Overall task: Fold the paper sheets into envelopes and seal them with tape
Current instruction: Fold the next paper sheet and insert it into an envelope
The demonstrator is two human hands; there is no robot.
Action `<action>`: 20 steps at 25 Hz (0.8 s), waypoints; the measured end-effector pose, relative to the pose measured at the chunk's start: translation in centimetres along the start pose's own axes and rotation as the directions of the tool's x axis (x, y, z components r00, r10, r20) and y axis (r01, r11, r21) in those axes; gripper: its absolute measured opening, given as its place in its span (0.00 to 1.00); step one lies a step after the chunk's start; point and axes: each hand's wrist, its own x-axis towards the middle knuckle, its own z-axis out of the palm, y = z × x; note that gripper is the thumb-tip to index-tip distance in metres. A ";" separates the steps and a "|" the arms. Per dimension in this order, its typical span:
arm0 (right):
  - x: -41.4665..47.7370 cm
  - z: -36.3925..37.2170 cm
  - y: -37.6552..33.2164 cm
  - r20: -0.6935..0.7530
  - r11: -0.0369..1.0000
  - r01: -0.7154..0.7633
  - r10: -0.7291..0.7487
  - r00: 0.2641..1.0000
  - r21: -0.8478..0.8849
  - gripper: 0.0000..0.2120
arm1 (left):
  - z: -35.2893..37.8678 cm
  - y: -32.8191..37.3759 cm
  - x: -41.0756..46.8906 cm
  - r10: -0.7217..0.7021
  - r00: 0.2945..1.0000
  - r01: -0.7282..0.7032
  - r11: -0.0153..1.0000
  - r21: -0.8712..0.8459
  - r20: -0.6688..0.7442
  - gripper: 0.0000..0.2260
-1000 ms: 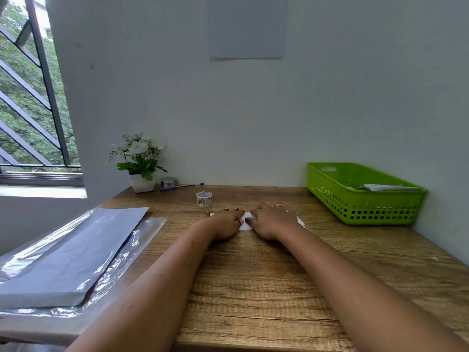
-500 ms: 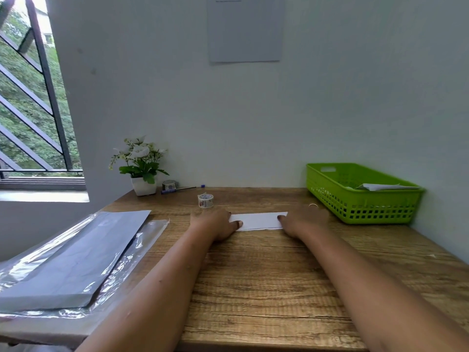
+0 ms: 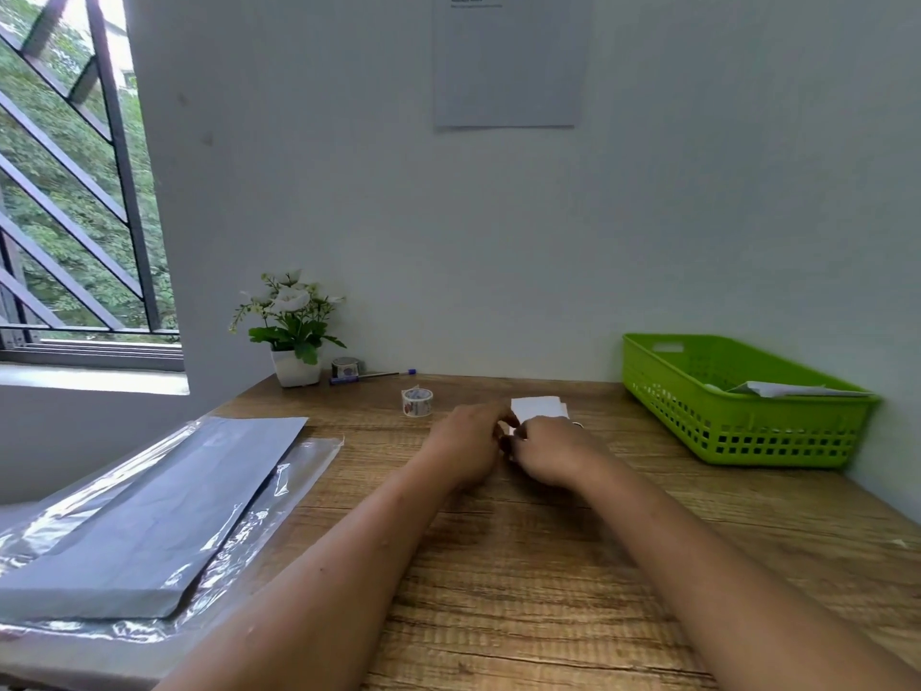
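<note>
1. Tabletop (image 3: 498,566): wood, carries everything. Work sits at its far middle, supply on the L, drop-off on the R, prob. so each is one reach away.
2. Ream of paper sheets (image 3: 149,516): pale stack lying on its opened clear wrap at the L edge, well apart from the hands. Stock for later envelopes, I'd judge.
3. Green basket (image 3: 737,431): far R by the wall. A folded white paper (image 3: 797,390) lies inside, likely a finished envelope.
4. Left hand (image 3: 466,448) & right hand (image 3: 553,451): side by side, backs up, fingers curled. Left pinches the folded sheet's L edge and right grips its near edge. Fingertips are mostly hidden, so the exact grip is my read.
5. Potted plant (image 3: 291,336): far L corner, decor, out of the way.
6. Folded sheet (image 3: 538,408): small white rectangle, its far part showing beyond the hands. Can't tell if flat or lifted. Folding step underway, no tape seen on it.
7. Tape roll (image 3: 417,402): on the tabletop near the left hand, handy for sealing.
8. Second tape roll (image 3: 346,366) & pen (image 3: 379,375): beside the pot, parked as spares.
</note>
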 end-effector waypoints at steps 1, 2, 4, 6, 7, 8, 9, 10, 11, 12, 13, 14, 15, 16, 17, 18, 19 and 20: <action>0.5 0.3 0.5 0.013 0.998 -0.036 0.036 0.999 -0.049 0.24 | 0.1 -0.1 0.0 0.011 1.000 -0.012 1.000 0.014 0.005 0.19; 0.9 0.4 1.1 0.032 0.992 -0.061 0.065 0.997 -0.110 0.25 | 0.1 -0.3 0.0 0.021 1.000 -0.021 0.999 0.038 0.004 0.20; 1.2 0.0 2.7 0.053 0.983 -0.094 0.103 0.993 -0.155 0.25 | 0.1 -0.7 -0.1 0.040 0.999 -0.041 0.998 0.055 0.010 0.19; 1.2 -0.8 5.0 0.033 0.980 -0.172 0.176 0.984 -0.100 0.23 | -0.1 -0.6 -0.2 0.048 0.998 -0.049 0.999 0.015 0.044 0.18; 1.3 -1.1 6.2 0.017 0.973 -0.215 0.217 0.976 -0.080 0.22 | -0.2 -0.5 -0.3 0.049 0.997 -0.049 0.999 0.000 0.052 0.16; 1.2 -1.3 7.2 0.014 0.965 -0.251 0.253 0.967 -0.080 0.22 | -0.2 -0.4 -0.4 0.053 0.998 -0.052 0.999 -0.010 0.045 0.15; 1.1 -1.4 7.9 0.025 0.957 -0.278 0.281 0.959 -0.082 0.21 | -0.2 -0.4 -0.6 0.058 0.998 -0.058 0.998 -0.012 0.036 0.14; 1.0 -1.4 8.3 0.027 0.956 -0.283 0.286 0.958 -0.077 0.22 | -0.2 -0.3 -0.8 0.060 0.998 -0.059 0.998 -0.007 0.031 0.13; 0.8 -1.4 8.3 0.012 0.960 -0.272 0.273 0.962 -0.060 0.22 | -0.3 -0.3 -1.0 0.057 0.998 -0.058 0.998 0.008 0.032 0.13; 0.7 -1.6 7.9 -0.030 0.968 -0.247 0.246 0.969 -0.042 0.23 | -0.5 -0.4 -1.1 0.056 0.998 -0.057 0.998 0.031 0.031 0.13; 0.3 -1.8 7.0 -0.088 0.976 -0.215 0.213 0.973 -0.018 0.23 | -0.9 -0.4 -1.3 0.049 0.999 -0.050 0.997 0.067 0.013 0.13; -0.1 -2.2 5.7 -0.148 0.985 -0.173 0.174 0.974 0.021 0.22 | -1.4 -0.5 -1.5 0.031 0.999 -0.027 0.995 0.100 -0.030 0.12; -0.6 -2.5 4.0 -0.181 0.991 -0.114 0.126 0.975 0.074 0.20 | -2.1 -0.7 -1.9 -0.002 0.995 0.012 0.995 0.103 -0.099 0.12; -1.2 -2.7 2.1 -0.189 0.991 -0.035 0.059 0.980 0.128 0.18 | -2.9 -1.1 -2.3 -0.061 0.984 0.071 0.996 0.055 -0.166 0.12; -1.9 -2.6 -0.1 -0.175 0.980 0.058 -0.025 0.984 0.191 0.17 | -4.0 -1.8 -2.8 -0.140 0.966 0.138 0.990 -0.027 -0.216 0.12; -2.8 -2.5 -2.3 -0.152 0.953 0.152 -0.115 0.982 0.261 0.15 | -5.2 -3.1 -3.4 -0.238 0.937 0.220 0.971 -0.098 -0.256 0.11; -3.9 -2.4 -4.5 -0.123 0.916 0.224 -0.193 0.973 0.333 0.15 | -6.4 -4.7 -4.3 -0.334 0.895 0.313 0.942 -0.117 -0.297 0.10; -4.8 -2.4 -6.6 -0.087 0.881 0.270 -0.256 0.963 0.390 0.15 | -7.6 -7.3 -5.0 -0.420 0.844 0.417 0.905 -0.085 -0.334 0.10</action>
